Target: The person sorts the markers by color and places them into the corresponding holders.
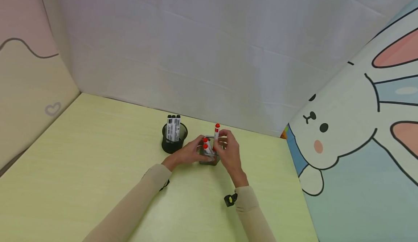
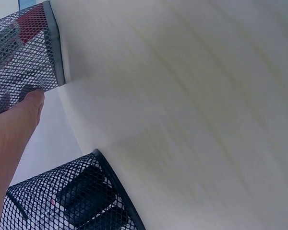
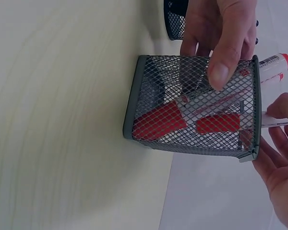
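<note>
My left hand [image 1: 190,153] grips a dark square mesh pen holder [image 3: 153,96], its thumb on the near mesh side. Two red-and-white markers [image 1: 206,143] lean inside it, their large red caps down against the bottom in the right wrist view. Above the holder's open top my right hand [image 1: 230,152] pinches another red marker [image 1: 216,132] upright. That marker's red cap [image 3: 218,123] shows through the mesh, inside the holder but above its floor. In the left wrist view only part of the left hand [image 2: 19,120] and the holder's lower end appear.
To the left stands a round black mesh pen holder [image 1: 171,148] with three black-and-white markers [image 1: 173,127] upright in it. The pale yellow table [image 1: 98,155] meets a white wall sheet [image 1: 183,53] behind. A panel with a cartoon rabbit [image 1: 343,126] borders the right side.
</note>
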The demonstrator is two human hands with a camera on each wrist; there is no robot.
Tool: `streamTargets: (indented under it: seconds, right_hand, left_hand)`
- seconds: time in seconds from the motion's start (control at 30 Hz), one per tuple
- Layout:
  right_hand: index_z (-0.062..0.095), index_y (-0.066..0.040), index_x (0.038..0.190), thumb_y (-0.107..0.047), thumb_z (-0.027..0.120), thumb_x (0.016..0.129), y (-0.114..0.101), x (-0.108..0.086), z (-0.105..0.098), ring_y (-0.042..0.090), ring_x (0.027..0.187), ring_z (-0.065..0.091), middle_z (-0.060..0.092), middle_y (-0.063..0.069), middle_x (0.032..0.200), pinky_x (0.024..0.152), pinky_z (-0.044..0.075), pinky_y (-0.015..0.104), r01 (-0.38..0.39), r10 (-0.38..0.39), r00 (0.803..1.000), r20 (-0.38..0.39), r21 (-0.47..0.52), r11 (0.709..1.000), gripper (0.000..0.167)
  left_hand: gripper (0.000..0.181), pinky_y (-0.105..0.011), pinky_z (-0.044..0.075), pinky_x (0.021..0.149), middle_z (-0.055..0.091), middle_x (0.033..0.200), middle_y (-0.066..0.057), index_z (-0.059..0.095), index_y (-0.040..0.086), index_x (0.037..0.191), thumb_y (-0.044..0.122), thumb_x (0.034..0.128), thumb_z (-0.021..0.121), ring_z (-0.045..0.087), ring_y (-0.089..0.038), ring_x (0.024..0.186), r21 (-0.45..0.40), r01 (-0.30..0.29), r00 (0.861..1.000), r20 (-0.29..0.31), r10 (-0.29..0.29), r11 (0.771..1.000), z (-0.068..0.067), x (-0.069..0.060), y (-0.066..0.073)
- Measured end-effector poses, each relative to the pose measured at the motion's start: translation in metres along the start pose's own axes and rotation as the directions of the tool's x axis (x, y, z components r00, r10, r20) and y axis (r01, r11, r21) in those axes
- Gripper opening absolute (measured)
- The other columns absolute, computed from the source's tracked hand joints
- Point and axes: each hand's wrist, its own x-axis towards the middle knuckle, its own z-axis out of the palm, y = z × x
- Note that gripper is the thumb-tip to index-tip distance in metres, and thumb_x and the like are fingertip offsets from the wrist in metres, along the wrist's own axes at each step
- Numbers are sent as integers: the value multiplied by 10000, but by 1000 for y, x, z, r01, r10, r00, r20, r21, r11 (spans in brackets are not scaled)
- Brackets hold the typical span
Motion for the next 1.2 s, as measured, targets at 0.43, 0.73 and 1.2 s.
streamTargets:
  seconds: [0.43, 0.73, 1.2]
  right_hand:
    - [551, -12, 1291, -17, 666, 991, -13, 4, -18, 255, 1056, 668, 630, 120, 1186, 916, 579, 376, 148, -80, 934, 347, -173, 974, 322]
    - [596, -36, 1213, -37, 731, 950, -25, 10, -25, 302, 1079, 666, 701, 121, 1144, 956, 541, 456, 144, 37, 891, 453, -357, 923, 296]
    - [661, 2, 1162, -29, 722, 953, -23, 7, -23, 317, 1115, 599, 699, 142, 1118, 959, 519, 478, 177, 3, 903, 430, -378, 909, 220]
  left_hand:
    - [688, -465, 406, 1140, 520, 1449, -126, 348, 80, 1473, 92, 931, 772, 463, -311, 1402, 60, -28, 1000, 4, 28, 998, 2, -6, 9]
    - [636, -492, 391, 1146, 536, 1432, -127, 392, 83, 1411, 101, 916, 792, 468, -324, 1396, 65, -45, 999, 1, 45, 997, 3, -6, 12]
    - [693, -458, 385, 1157, 503, 1472, -92, 381, 118, 1461, 166, 915, 804, 441, -278, 1413, 92, 18, 1000, -17, -17, 996, 1, -5, 7]
